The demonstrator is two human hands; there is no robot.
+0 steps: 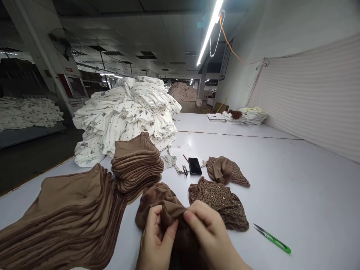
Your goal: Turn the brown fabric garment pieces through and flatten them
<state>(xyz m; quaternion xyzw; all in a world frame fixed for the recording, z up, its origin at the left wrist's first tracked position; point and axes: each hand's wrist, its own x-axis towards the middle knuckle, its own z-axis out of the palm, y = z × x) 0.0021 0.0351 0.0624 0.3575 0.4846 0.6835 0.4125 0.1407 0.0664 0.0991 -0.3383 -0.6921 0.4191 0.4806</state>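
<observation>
A piece of brown fabric (173, 210) is stretched between my two hands, low in the middle of the view. My left hand (158, 236) pinches its left part between thumb and fingers. On the right, my right hand (206, 228) grips the fabric's edge with thumb and fingertips. The lower part of the cloth hangs dark between my wrists, partly hidden. Just behind my hands lies a crumpled brown fabric bundle (152, 195); whether it joins the held piece, I cannot tell. Leopard-print fabric pieces (222, 198) lie stacked beside my right hand.
Stacks of brown cut fabric (70, 210) fill the table's left, below a large white garment heap (132, 112). Green thread snips (272, 238) lie at right. Farther back are a black phone (194, 166), small black snips (185, 170) and another leopard-print bundle (236, 174).
</observation>
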